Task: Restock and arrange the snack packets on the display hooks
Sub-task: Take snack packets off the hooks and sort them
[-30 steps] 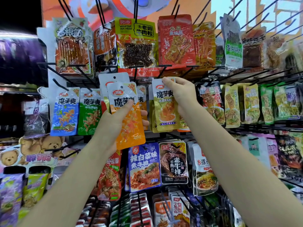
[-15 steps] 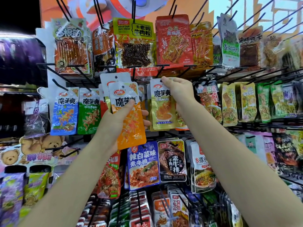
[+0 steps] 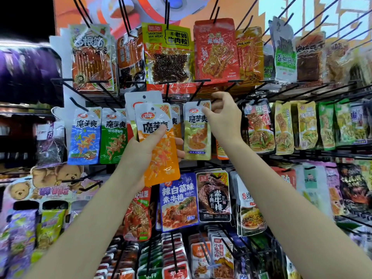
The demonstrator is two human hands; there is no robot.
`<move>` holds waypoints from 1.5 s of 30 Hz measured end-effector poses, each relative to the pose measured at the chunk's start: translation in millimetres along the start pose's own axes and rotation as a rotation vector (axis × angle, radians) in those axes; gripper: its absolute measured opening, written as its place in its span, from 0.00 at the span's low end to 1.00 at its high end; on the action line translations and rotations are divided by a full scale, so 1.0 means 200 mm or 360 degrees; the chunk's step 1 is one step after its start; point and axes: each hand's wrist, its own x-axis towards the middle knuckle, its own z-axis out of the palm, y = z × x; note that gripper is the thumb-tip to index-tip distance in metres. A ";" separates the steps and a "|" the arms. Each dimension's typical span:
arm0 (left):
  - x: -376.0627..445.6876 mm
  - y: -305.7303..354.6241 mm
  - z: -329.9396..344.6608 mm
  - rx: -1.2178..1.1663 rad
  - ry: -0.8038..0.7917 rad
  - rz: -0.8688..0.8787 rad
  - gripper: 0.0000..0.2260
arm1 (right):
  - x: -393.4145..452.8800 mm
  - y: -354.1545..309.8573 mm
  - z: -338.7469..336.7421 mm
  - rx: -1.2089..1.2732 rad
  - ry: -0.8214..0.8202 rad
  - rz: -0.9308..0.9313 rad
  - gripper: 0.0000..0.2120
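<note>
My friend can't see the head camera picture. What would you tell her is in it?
A person's left hand holds a stack of orange snack packets, while the right hand touches the top of a yellow packet hanging on a hook. Colourful snack packets fill the rack all around.

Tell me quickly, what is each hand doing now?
Left hand: holding orange snack packets.
Right hand: fingers at the yellow-green packet top corner; grip cannot be told.

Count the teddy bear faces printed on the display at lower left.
3: one bear low on the left, two more side by side above it. More may be hidden behind hooks and packets.
</note>
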 end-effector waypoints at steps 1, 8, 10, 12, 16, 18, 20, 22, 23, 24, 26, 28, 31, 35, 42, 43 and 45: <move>-0.01 0.00 -0.01 0.0006 -0.0028 0.0008 0.16 | -0.03 0.01 0.00 -0.0153 0.0081 -0.0186 0.17; -0.01 -0.01 -0.04 0.0020 -0.0092 -0.0154 0.18 | -0.13 0.07 0.05 -0.1008 -0.0363 -0.0561 0.28; -0.01 -0.01 -0.04 0.0034 -0.0108 -0.0124 0.15 | -0.13 0.07 0.05 -0.1066 -0.0461 -0.0467 0.26; 0.00 -0.01 -0.04 0.0014 -0.0099 -0.0067 0.10 | -0.13 0.06 0.05 -0.0871 -0.0307 -0.0565 0.17; 0.03 -0.02 -0.05 -0.0024 -0.0036 0.0014 0.20 | -0.19 -0.08 -0.03 0.0219 -0.0256 -0.0226 0.18; 0.04 -0.03 -0.04 0.0003 0.0001 0.0099 0.23 | -0.22 -0.18 -0.07 0.0579 -0.0573 0.0029 0.16; 0.03 -0.02 -0.03 0.0065 -0.0011 0.0160 0.16 | -0.25 -0.21 -0.07 0.0643 -0.0801 0.0063 0.07; 0.03 -0.01 0.00 0.0094 -0.0041 0.0182 0.11 | -0.27 -0.21 -0.06 0.0726 -0.0834 0.0101 0.07; 0.02 -0.01 0.00 0.0088 -0.0030 0.0181 0.08 | -0.26 -0.19 -0.05 0.0777 -0.0813 0.0130 0.09; 0.01 0.00 -0.02 0.0071 0.0007 0.0165 0.07 | -0.25 -0.17 -0.06 0.0823 -0.0780 0.0172 0.09; 0.00 0.03 -0.07 0.0022 0.0104 0.0150 0.11 | -0.22 -0.15 -0.07 0.0886 -0.0709 0.0271 0.10; -0.01 0.04 -0.14 -0.0017 0.0176 0.0199 0.15 | -0.18 -0.12 -0.07 0.0930 -0.0656 0.0382 0.11; -0.02 0.05 -0.21 -0.0087 0.0332 0.0198 0.16 | -0.15 -0.11 0.00 0.0861 -0.0600 0.0469 0.09; -0.02 0.05 -0.22 -0.0069 0.0348 0.0263 0.11 | -0.12 -0.20 0.13 0.0733 -0.0537 0.0448 0.12; 0.01 0.01 -0.25 -0.0033 0.0422 0.0249 0.05 | -0.07 -0.27 0.25 0.0739 -0.0478 0.0430 0.24; 0.02 0.00 -0.26 -0.0026 0.0420 0.0243 0.05 | -0.07 -0.27 0.26 0.0750 -0.0475 0.0429 0.23; 0.02 0.00 -0.27 -0.0038 0.0408 0.0237 0.06 | -0.06 -0.28 0.26 0.0763 -0.0437 0.0429 0.20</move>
